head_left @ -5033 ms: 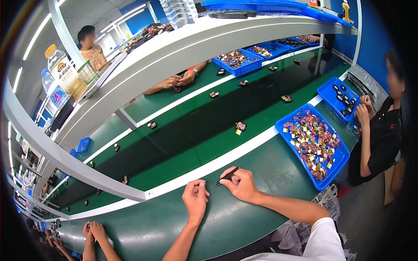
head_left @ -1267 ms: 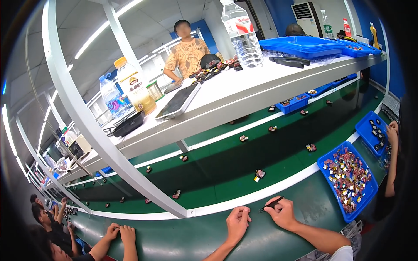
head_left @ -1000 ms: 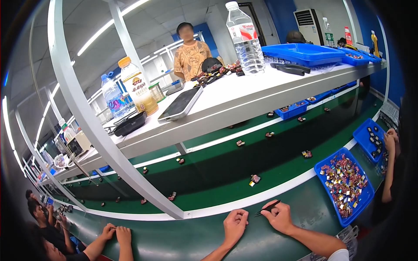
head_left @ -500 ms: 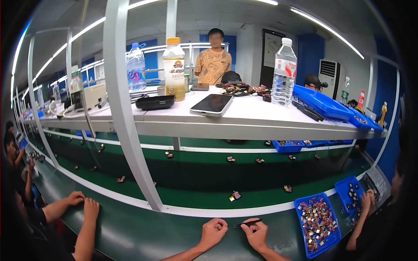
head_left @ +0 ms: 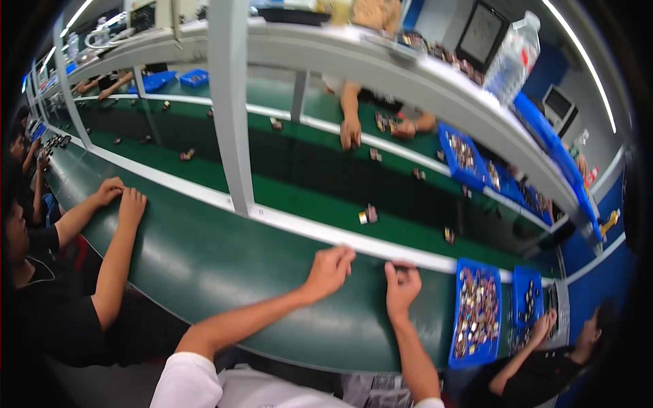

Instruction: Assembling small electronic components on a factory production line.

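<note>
My left hand point(head_left: 329, 273) is held over the green worktop point(head_left: 272, 309), its thumb and fingers pinched together. What lies between them, if anything, is too small to make out. Just to its right, my right hand point(head_left: 403, 291) is closed around dark tweezers point(head_left: 403, 268), which are blurred and mostly covered by the fingers. A gap separates the two hands. Right of them stands a blue bin point(head_left: 471, 362) filled with small multicoloured parts. On the green belt beyond the hands lie small electronic parts point(head_left: 368, 215), spaced apart.
A white rail and an upright post point(head_left: 232, 122) stand before the belt; a shelf point(head_left: 326, 58) with a water bottle point(head_left: 514, 60) runs above. Co-workers' arms are at the left point(head_left: 112, 262), right point(head_left: 520, 353) and across the belt point(head_left: 350, 119). A smaller blue bin point(head_left: 517, 299) is at right.
The view has tilted downward and rolled, so hands and bins appear higher and my sleeves show. Across the belt, a co-worker's hands have come into view. My hands remain near each other.
</note>
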The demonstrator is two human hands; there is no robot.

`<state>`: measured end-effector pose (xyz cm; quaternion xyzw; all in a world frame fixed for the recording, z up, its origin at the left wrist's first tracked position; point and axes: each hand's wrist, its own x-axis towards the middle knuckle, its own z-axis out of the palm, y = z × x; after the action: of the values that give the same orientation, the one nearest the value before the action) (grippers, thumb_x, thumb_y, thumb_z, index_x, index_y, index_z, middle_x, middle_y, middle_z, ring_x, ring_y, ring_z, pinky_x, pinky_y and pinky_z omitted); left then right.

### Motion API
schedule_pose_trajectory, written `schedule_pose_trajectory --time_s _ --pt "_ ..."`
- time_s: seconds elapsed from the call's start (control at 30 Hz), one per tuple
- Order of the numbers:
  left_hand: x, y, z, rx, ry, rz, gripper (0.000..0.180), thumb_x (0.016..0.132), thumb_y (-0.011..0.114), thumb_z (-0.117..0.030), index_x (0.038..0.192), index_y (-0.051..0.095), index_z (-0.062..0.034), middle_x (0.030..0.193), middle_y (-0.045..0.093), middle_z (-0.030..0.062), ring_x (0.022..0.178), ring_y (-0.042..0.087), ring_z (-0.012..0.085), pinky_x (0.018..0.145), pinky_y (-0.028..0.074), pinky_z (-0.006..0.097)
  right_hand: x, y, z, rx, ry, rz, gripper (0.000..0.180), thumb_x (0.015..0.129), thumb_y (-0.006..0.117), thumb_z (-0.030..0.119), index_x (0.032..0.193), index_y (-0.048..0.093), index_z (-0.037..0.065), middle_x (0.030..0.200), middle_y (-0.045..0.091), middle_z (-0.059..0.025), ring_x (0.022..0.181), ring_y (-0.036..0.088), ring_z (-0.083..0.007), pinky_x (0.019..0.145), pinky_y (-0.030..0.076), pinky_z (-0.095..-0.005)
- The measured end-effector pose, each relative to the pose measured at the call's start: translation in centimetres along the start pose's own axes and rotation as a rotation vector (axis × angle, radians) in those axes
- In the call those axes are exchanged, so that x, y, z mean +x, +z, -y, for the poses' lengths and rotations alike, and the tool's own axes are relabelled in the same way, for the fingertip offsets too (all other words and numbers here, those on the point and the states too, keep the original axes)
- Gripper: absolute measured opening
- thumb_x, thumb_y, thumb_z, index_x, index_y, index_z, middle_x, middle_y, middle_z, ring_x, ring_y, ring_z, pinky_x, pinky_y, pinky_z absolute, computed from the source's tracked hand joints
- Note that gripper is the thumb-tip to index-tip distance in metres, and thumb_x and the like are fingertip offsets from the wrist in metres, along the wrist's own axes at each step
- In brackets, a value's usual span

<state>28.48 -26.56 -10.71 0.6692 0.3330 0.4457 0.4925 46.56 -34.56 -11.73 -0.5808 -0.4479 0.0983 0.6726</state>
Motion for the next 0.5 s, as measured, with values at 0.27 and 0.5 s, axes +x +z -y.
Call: schedule_pose_trajectory --time_s 0.27,0.5 --pt "4.3 2.1 1.0 0.354 0.191 -0.068 0.014 0.089 0.065 -0.008 0.096 0.072 0.0014 0.085 0.072 0.0136 0.064 0.067 0.0220 0.061 0.053 0.035 0.5 -1.8 0.4 -0.031 0.029 -0.033 0.012 0.088 0.074 -0.001 0.097 0.067 0.001 0.061 0.045 0.0073 0.050 0.033 0.0009 0.048 0.023 -0.0211" --pt "5.2 2.6 1.5 0.526 0.063 -0.051 0.015 0.086 0.066 -0.016 0.088 0.074 -0.0039 0.087 0.073 0.0151 0.082 0.071 0.0331 0.073 0.055 0.043 0.2 -0.8 1.2 -0.053 0.034 -0.064 0.013 0.090 0.075 0.004 0.100 0.067 0.001 0.068 0.052 0.0058 0.054 0.038 0.0003 0.050 0.028 -0.0197"
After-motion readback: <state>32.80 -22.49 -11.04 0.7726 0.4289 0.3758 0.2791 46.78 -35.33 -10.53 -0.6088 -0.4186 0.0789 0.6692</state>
